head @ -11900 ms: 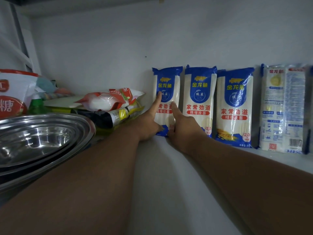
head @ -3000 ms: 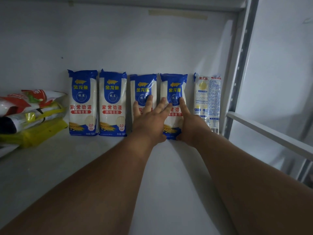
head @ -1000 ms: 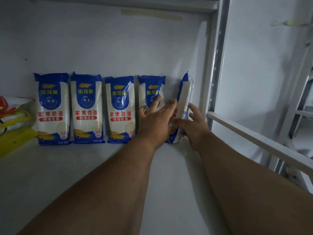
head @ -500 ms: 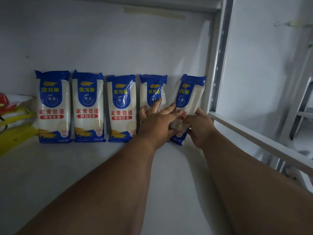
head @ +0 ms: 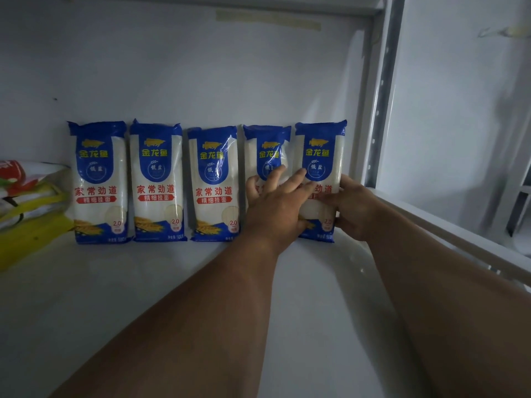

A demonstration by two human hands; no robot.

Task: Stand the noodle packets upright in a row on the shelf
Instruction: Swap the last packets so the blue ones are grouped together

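Left hand [head: 275, 205] lies flat with fingers spread across the fourth noodle packet [head: 265, 150] and fifth noodle packet [head: 319, 150]; right hand [head: 352, 208] grips the fifth's right edge, upright on the shelf [head: 143, 282].

I see five noodle packets [head: 156, 179] wrapped in glossy clear plastic film — glare streaks across the third packet [head: 214, 182] and the fourth packet [head: 265, 150], where the film wrinkles. The shelf [head: 129, 297] looks like smooth painted metal, pale with a soft sheen. The upright post [head: 379, 110] is bare grey metal — punched with holes. At the left edge, a yellow bag [head: 31, 234] looks like slick plastic.
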